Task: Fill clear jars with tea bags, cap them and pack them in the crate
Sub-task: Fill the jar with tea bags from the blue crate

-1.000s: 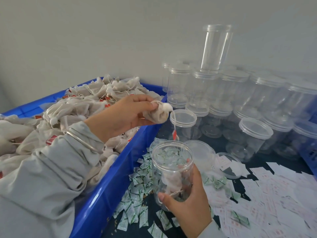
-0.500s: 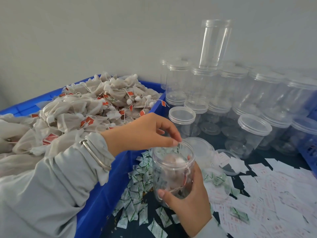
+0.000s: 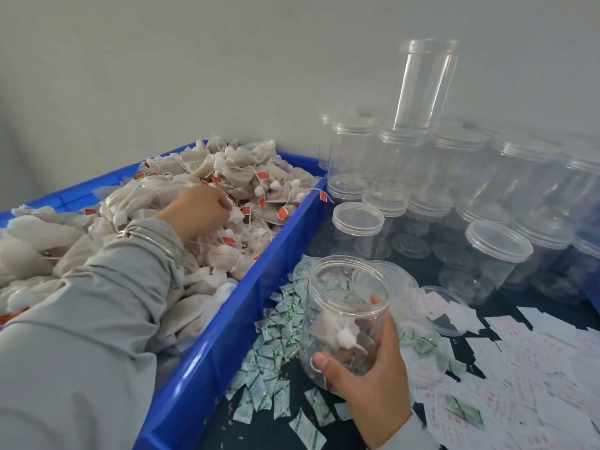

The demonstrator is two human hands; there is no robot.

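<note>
Clear glossy plastic jar (image 3: 344, 316), gauzy tea bags (image 3: 246, 177)

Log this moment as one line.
left hand: picking in blue plastic bin of white tea bags | right hand: holds open clear plastic jar

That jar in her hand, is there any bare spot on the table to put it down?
Little. Dark bare tabletop shows between the loose lids and the capped jars. Green sachets crowd the blue bin side; paper slips cover the right.
</note>
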